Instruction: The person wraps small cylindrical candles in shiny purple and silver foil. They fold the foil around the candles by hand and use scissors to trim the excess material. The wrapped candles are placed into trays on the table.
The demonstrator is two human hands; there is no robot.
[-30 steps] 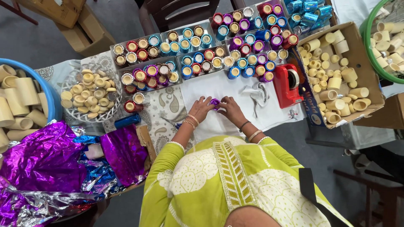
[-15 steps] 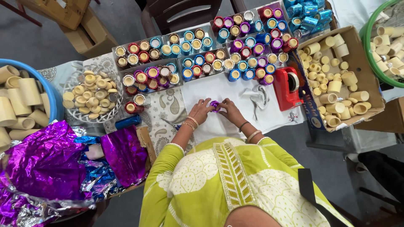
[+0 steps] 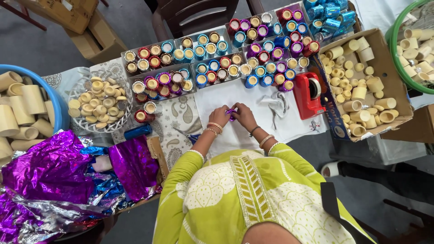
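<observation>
From the head camera, the left hand (image 3: 220, 114) and right hand (image 3: 244, 114) meet at the table's centre, fingers clamped together on a small purple foil-wrapped piece (image 3: 232, 111), with the red tape dispenser (image 3: 308, 93) at three o'clock. Wrapping it well likely calls for pulling the foil taut and pressing folds flat. Its long axis and heading are too hidden to tell.

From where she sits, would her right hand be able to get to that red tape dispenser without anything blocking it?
Probably yes. The red tape dispenser stands just beyond the right hand, with only flat white cloth and a few scraps between. That hand now shares a small purple piece.
</observation>
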